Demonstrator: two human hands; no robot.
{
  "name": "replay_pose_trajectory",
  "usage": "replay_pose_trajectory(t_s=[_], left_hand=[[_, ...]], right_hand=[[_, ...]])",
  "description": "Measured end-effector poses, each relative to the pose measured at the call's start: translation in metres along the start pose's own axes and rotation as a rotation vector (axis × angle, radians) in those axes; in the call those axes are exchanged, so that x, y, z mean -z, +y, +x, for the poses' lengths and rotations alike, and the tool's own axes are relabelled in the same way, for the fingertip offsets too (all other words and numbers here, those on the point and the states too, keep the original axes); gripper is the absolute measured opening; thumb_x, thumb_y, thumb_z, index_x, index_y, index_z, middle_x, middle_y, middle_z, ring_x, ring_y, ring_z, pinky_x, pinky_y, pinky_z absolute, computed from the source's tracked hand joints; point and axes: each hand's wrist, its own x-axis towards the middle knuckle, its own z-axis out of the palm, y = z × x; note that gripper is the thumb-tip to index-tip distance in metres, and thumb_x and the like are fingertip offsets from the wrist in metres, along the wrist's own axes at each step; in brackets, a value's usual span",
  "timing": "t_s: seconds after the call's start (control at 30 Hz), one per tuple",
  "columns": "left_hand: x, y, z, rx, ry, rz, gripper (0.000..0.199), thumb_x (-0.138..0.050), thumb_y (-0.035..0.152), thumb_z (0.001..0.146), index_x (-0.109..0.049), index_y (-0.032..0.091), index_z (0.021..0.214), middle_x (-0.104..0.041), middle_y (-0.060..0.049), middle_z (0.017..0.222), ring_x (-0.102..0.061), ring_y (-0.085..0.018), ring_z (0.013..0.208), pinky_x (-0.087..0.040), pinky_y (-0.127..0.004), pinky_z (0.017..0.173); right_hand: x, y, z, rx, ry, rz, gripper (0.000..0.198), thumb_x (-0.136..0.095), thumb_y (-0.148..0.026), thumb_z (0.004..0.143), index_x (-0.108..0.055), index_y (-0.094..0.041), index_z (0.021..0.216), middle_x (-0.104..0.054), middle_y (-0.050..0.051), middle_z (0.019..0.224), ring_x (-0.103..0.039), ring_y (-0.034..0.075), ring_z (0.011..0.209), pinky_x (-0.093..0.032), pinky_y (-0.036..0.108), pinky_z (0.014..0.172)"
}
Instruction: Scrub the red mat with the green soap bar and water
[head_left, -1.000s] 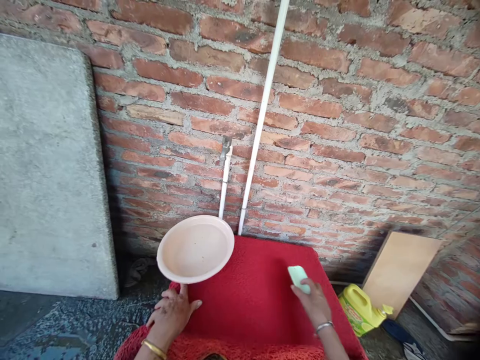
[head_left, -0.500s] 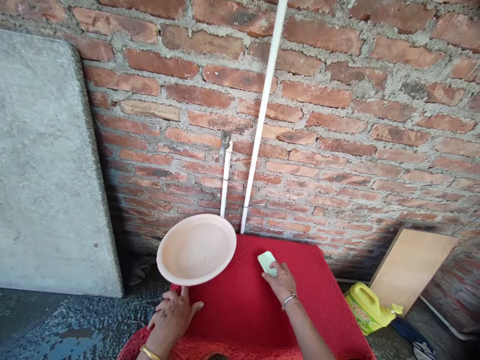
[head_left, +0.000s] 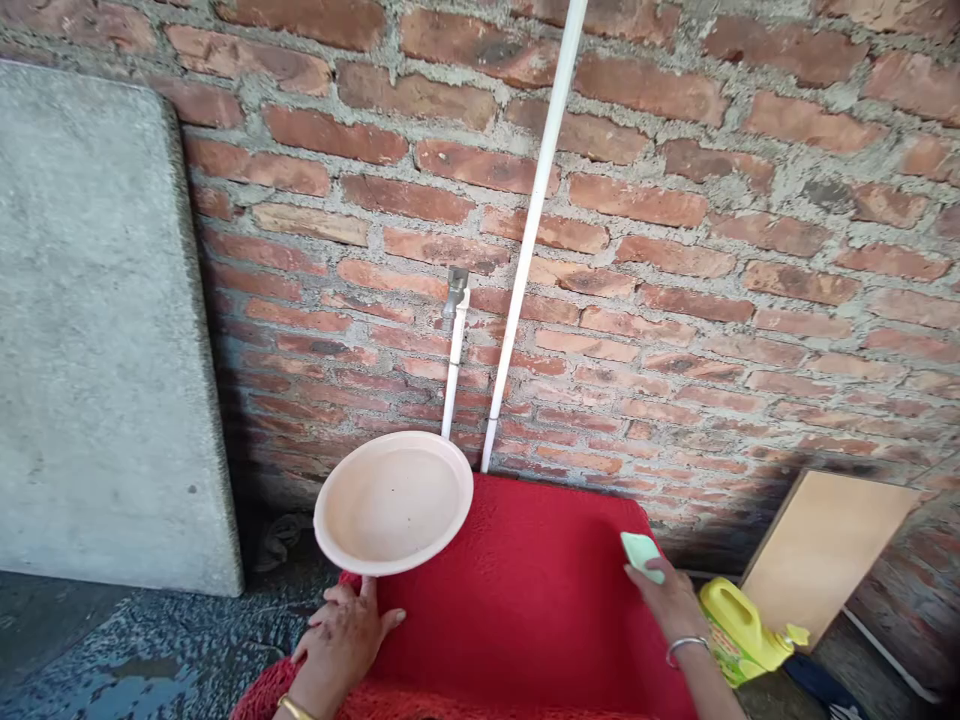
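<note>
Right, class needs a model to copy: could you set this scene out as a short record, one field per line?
Left hand: spread on the red cloth, near the basin's rim
Right hand: holding a pale green bar at the cloth's right side
Basin: pale pink, round, at the cloth's far left
Beyond: brick wall, tap, long white pipe
Far left: grey slab, upright
Right: yellow jug, tan board

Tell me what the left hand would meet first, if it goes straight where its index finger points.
Probably the pale basin; the left hand points at its near rim, though depth is unclear.
</note>
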Motion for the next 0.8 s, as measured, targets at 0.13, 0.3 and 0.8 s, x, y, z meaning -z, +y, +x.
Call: replay_pose_trajectory(t_s=[0.13, 0.3, 0.8], left_hand=[[0.005, -0.002, -0.002, -0.023, 0.019, 0.006, 0.064, -0.041, 0.06, 0.095, -0.063, 0.013, 0.132, -0.067, -0.031, 0.11, -0.071, -0.041, 0.079, -0.056, -0.051, 0.054], [0.019, -0.003, -0.004, 0.005, -0.022, 0.0, 0.06, -0.049, 0.058, 0.092, -0.066, 0.014, 0.129, -0.067, -0.03, 0.113, -0.071, -0.041, 0.079, -0.057, -0.051, 0.054], [0.0, -0.004, -0.002, 0.051, 0.039, -0.16, 0.069, -0.055, 0.073, 0.081, -0.068, 0.015, 0.117, -0.067, -0.025, 0.106, -0.069, -0.038, 0.078, -0.055, -0.047, 0.055]], right_hand=[[-0.042, -0.121, -0.029, 0.136, -0.123, -0.009, 0.028, -0.058, -0.049, 0.082, -0.067, -0.029, 0.1, -0.065, 0.008, 0.101, -0.068, 0.026, 0.09, -0.052, 0.038, 0.08], [-0.103, -0.219, -0.059, 0.281, -0.227, -0.017, 0.027, -0.067, -0.048, 0.079, -0.068, -0.031, 0.099, -0.064, 0.002, 0.104, -0.066, 0.019, 0.093, -0.048, 0.028, 0.079], [-0.049, -0.151, -0.009, 0.102, -0.177, -0.153, 0.037, -0.057, -0.049, 0.088, -0.065, -0.023, 0.112, -0.063, 0.01, 0.106, -0.066, 0.025, 0.097, -0.048, 0.035, 0.084]])
